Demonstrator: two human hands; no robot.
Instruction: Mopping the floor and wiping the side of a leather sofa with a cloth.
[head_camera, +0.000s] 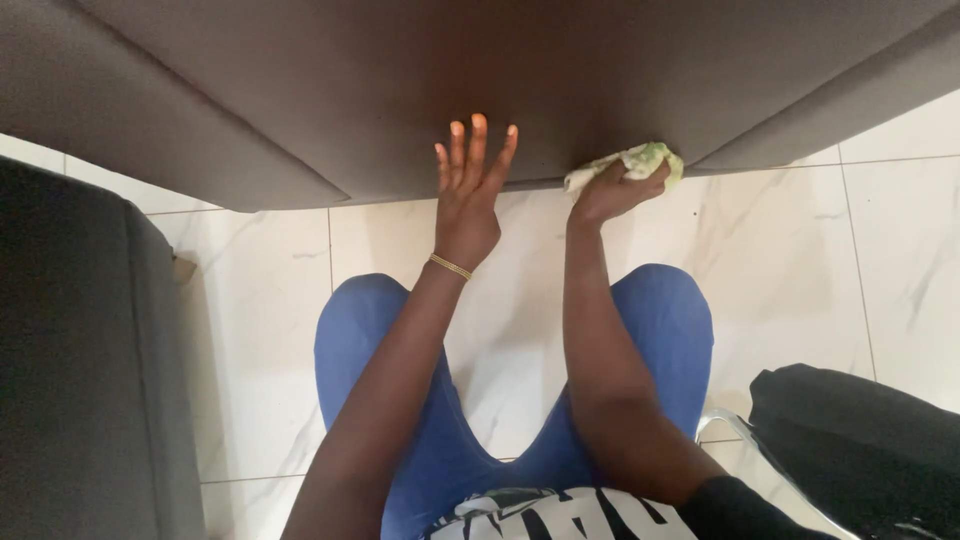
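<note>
**Two hands at the front edge of a dark sofa seat**

Head view. Pale marble-look floor tiles (270, 330) with thin grout lines are filling the lower frame. Dark brown-grey upholstery, a sofa seat (400, 90), is spanning the top, with its front edge running just above the hands. Another dark grey upholstered piece (80, 380) is standing at the left edge, and a black bag-like object (860, 440) is lying at lower right, with a strip of clear plastic or metal beside it; cannot tell which.

The person is sitting or kneeling low, knees in blue trousers (370, 350) apart, both arms reaching forward.

Left hand (468, 195): lying flat and open against the sofa front, palm down, fingers (478, 140) straight and slightly spread, thumb angled out. A thin gold bracelet (451, 267) is sitting at the wrist.

Right hand (615, 190): fingers curled together, bunching a crumpled green-and-white cloth (640, 160). The cloth is pressing against the lower front edge of the sofa seat, right of the left hand, near the seam where the armrest panel is meeting the seat.
</note>
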